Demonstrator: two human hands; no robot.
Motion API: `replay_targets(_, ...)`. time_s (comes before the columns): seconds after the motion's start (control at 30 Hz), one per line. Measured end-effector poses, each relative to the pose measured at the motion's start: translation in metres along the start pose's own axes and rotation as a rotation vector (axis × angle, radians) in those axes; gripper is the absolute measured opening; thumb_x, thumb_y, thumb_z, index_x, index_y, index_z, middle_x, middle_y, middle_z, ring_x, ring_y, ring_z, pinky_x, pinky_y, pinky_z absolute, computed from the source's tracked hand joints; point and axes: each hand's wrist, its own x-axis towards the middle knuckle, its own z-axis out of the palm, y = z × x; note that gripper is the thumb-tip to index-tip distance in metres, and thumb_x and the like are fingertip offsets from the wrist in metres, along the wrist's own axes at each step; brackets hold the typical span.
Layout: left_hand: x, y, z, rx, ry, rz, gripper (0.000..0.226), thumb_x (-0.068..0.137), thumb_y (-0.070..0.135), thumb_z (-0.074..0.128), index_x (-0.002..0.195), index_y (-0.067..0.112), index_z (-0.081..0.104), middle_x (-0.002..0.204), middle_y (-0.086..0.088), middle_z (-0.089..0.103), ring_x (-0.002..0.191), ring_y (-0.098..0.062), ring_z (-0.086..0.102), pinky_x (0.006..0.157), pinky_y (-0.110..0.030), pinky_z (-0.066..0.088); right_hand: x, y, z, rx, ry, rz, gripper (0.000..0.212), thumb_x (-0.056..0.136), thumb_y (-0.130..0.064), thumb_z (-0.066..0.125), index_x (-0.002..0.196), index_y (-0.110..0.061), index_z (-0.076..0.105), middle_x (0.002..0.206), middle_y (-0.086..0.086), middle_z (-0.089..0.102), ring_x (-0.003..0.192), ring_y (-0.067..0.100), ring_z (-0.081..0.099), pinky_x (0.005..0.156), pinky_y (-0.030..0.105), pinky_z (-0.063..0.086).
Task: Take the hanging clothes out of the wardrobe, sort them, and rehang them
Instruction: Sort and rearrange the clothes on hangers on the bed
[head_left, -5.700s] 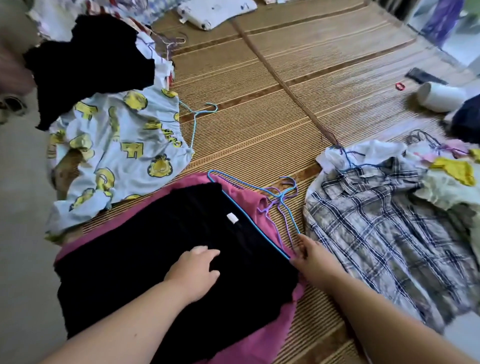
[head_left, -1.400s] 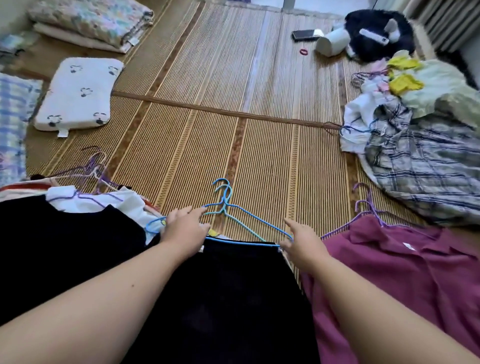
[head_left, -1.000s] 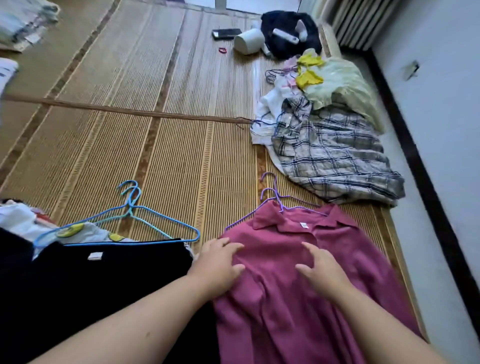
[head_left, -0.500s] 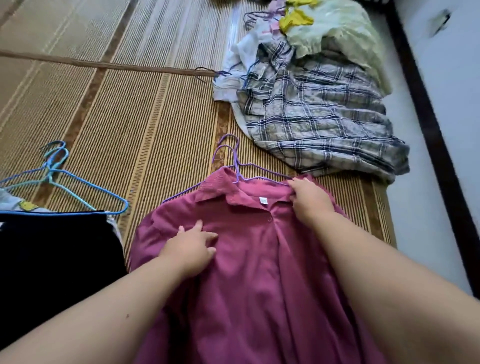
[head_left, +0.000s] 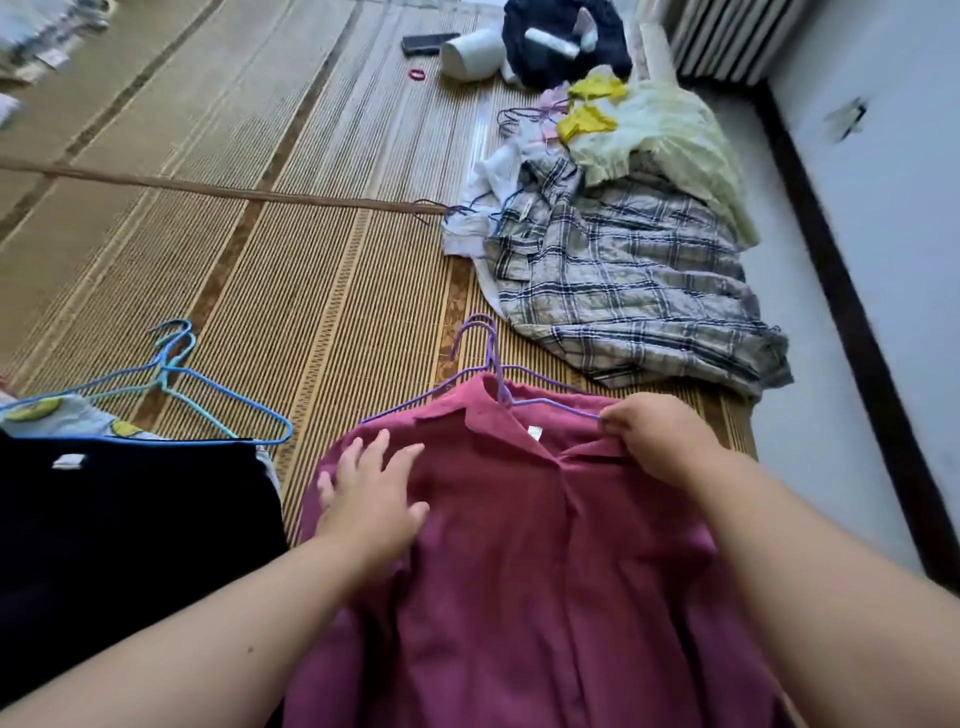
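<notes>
A maroon collared shirt (head_left: 519, 571) lies flat on the bamboo mat in front of me, with purple wire hangers (head_left: 491, 353) at its collar. My right hand (head_left: 654, 434) pinches the right arm of a purple hanger together with the shirt's right shoulder. My left hand (head_left: 371, 493) rests flat on the shirt's left shoulder, fingers spread. A black garment (head_left: 130, 519) on blue hangers (head_left: 176, 374) lies to the left.
A plaid shirt (head_left: 634, 291) tops a clothes pile with a pale green garment (head_left: 670, 135) at the right. A white cylinder (head_left: 470, 54), a phone (head_left: 428, 42) and a dark bundle (head_left: 561, 41) lie at the far end. A wall (head_left: 893, 208) runs along the right.
I set the black garment down at the left and turned to the maroon shirt. My right hand moved up to its collar and took hold of the purple hanger; my left hand slid to the left shoulder.
</notes>
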Motion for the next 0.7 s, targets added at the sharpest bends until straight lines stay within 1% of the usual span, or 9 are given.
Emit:
replay_targets(0.17, -0.038, 0.017, -0.079, -0.063, 0.104, 0.066, 0.083, 0.085, 0.05, 0.056, 0.149, 0.035, 0.006, 0.159, 0.0, -0.003, 0.145, -0.025, -0.003, 0.114, -0.056, 0.006, -0.081, -0.03, -0.079, 0.035, 0.151, -0.112, 0.019, 0.089, -0.018, 0.058, 0.1, -0.025, 0.073, 0.096, 0.002, 0.067, 0.092, 0.025, 0.062, 0.075, 0.03, 0.046)
replay_targets(0.23, -0.059, 0.028, -0.119, -0.096, 0.073, 0.098, 0.086, 0.083, 0.054, 0.057, 0.149, 0.032, 0.007, 0.158, 0.0, 0.008, 0.145, -0.025, 0.004, 0.112, -0.059, 0.008, -0.127, -0.043, -0.114, 0.068, 0.221, -0.13, 0.022, 0.086, -0.012, 0.062, 0.098, -0.024, 0.074, 0.092, 0.0, 0.068, 0.087, 0.021, 0.064, 0.072, 0.025, 0.043)
replay_targets(0.3, -0.089, 0.037, -0.155, -0.112, 0.025, 0.134, 0.086, 0.079, 0.059, 0.059, 0.148, 0.031, 0.017, 0.15, -0.001, 0.032, 0.141, -0.026, 0.023, 0.11, -0.059, 0.014, -0.176, -0.053, -0.147, 0.092, 0.291, -0.124, 0.022, 0.082, -0.008, 0.065, 0.094, -0.024, 0.076, 0.087, -0.002, 0.069, 0.081, 0.019, 0.065, 0.068, 0.022, 0.041)
replay_targets(0.37, -0.123, 0.04, -0.186, -0.183, -0.059, 0.218, 0.063, 0.078, 0.059, 0.062, 0.133, 0.033, 0.045, 0.126, 0.003, 0.058, 0.12, -0.023, 0.05, 0.103, -0.041, 0.033, -0.222, -0.061, -0.179, 0.13, 0.34, -0.072, 0.022, 0.082, -0.006, 0.066, 0.094, -0.022, 0.076, 0.088, -0.002, 0.07, 0.082, 0.017, 0.066, 0.071, 0.018, 0.041)
replay_targets(0.4, -0.141, 0.041, -0.199, -0.258, -0.101, 0.287, 0.039, 0.08, 0.055, 0.063, 0.113, 0.034, 0.059, 0.106, 0.008, 0.066, 0.103, -0.019, 0.059, 0.088, -0.026, 0.043, -0.244, -0.064, -0.195, 0.151, 0.357, -0.035, 0.022, 0.082, -0.006, 0.066, 0.096, -0.02, 0.076, 0.091, 0.0, 0.071, 0.087, 0.017, 0.065, 0.075, 0.016, 0.04)
replay_targets(0.43, -0.163, 0.045, -0.21, -0.319, -0.124, 0.366, 0.018, 0.083, 0.048, 0.064, 0.092, 0.033, 0.065, 0.086, 0.012, 0.068, 0.088, -0.017, 0.062, 0.073, -0.019, 0.045, -0.268, -0.066, -0.211, 0.162, 0.379, 0.001, 0.022, 0.082, -0.006, 0.066, 0.098, -0.018, 0.076, 0.095, 0.001, 0.072, 0.092, 0.017, 0.065, 0.079, 0.012, 0.038)
replay_targets(0.47, -0.184, 0.05, -0.22, -0.366, -0.125, 0.442, 0.011, 0.085, 0.041, 0.064, 0.08, 0.031, 0.066, 0.074, 0.013, 0.066, 0.078, -0.015, 0.062, 0.067, -0.019, 0.046, -0.289, -0.067, -0.225, 0.165, 0.391, 0.026, 0.022, 0.083, -0.007, 0.066, 0.1, -0.016, 0.075, 0.099, 0.001, 0.072, 0.096, 0.017, 0.064, 0.082, 0.01, 0.036)
replay_targets(0.6, -0.255, 0.08, -0.25, -0.573, -0.045, 0.604, 0.013, 0.088, 0.025, 0.064, 0.077, 0.028, 0.071, 0.076, 0.01, 0.07, 0.071, -0.002, 0.062, 0.077, -0.028, 0.05, -0.371, -0.063, -0.266, 0.343, 0.416, 0.199, 0.015, 0.08, -0.017, 0.071, 0.093, -0.023, 0.076, 0.097, -0.008, 0.071, 0.092, 0.006, 0.063, 0.084, 0.016, 0.042)
replay_targets(0.7, -0.291, 0.105, -0.263, -0.499, 0.068, 0.688, 0.01, 0.088, 0.03, 0.064, 0.085, 0.025, 0.072, 0.078, 0.008, 0.072, 0.078, -0.008, 0.066, 0.078, -0.031, 0.051, -0.422, -0.05, -0.276, 0.659, 0.487, 0.372, 0.022, 0.083, -0.016, 0.064, 0.103, -0.018, 0.073, 0.099, -0.006, 0.069, 0.087, 0.0, 0.059, 0.078, 0.015, 0.043)
